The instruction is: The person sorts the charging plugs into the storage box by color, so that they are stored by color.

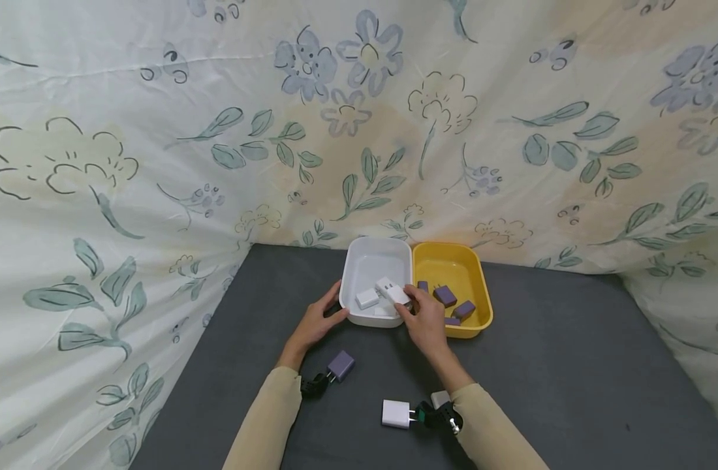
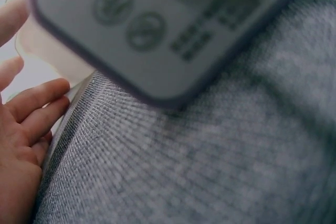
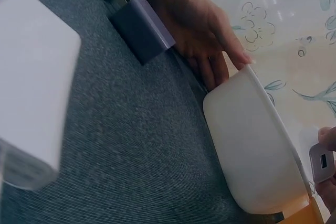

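Note:
My right hand [image 1: 426, 320] pinches a white charger plug [image 1: 391, 289] over the front right of a white bin [image 1: 376, 246]; the right wrist view shows a USB port on the held charger plug [image 3: 323, 161]. Another white charger plug [image 1: 367, 298] lies in that bin. Against the bin's left front side rests my left hand [image 1: 316, 326], with fingers extended along the outer wall and the thumb by the front corner. In the right wrist view, the left hand's thumb touches the rim of the white bin [image 3: 252, 140].
A yellow bin [image 1: 482, 294] adjoins on the right, with several purple charger plugs [image 1: 445, 296] inside. One purple charger plug [image 1: 341, 365] is beside my left wrist, a white charger plug [image 1: 396, 414] beside my right. A floral cloth [image 1: 359, 163] hangs behind the dark tabletop [image 1: 547, 365].

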Available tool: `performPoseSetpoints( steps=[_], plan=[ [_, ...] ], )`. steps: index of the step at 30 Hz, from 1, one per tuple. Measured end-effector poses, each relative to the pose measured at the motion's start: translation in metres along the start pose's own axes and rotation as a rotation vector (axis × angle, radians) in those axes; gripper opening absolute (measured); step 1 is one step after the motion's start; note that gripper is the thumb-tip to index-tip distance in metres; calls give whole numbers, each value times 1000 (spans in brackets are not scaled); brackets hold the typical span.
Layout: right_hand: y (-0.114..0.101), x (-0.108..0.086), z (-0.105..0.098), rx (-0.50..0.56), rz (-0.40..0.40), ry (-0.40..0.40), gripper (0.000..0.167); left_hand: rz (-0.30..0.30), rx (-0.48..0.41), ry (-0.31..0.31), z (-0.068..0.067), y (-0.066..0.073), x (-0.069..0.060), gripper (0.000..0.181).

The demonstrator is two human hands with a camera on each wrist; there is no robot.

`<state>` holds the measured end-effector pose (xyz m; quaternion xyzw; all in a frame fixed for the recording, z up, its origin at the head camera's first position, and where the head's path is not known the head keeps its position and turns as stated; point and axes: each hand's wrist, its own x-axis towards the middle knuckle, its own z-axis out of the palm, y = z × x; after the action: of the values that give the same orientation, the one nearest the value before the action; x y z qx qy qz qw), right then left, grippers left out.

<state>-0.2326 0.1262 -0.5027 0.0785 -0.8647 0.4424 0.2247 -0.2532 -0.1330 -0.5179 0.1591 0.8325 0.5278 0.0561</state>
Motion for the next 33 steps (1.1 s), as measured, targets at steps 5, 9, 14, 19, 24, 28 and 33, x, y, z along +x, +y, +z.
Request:
performPoseSetpoints(
  steps=[5,9,14,19,24,28,33],
  plan=[
    [3,6,2,-55,1,-22,39,-3,3,-2,0,0,-1,75],
    [4,10,4,-85,2,-55,40,-6,13,-1,0,1,-2,75],
    [4,13,6,-112,-20,-63,41,2,11,-4,1,0,-1,74],
    [3,17,7,-118,-16,-60,40,22,-5,39,7,-25,7,74],
    [3,19,8,-113,23,-74,44,34,1,69,11,-40,12,74],
    [2,17,8,-116,54,-93,50,44,-20,68,12,-41,11,74],
    [2,14,7,-101,1,-48,45,47,-12,77,11,-40,12,74]
  ],
)
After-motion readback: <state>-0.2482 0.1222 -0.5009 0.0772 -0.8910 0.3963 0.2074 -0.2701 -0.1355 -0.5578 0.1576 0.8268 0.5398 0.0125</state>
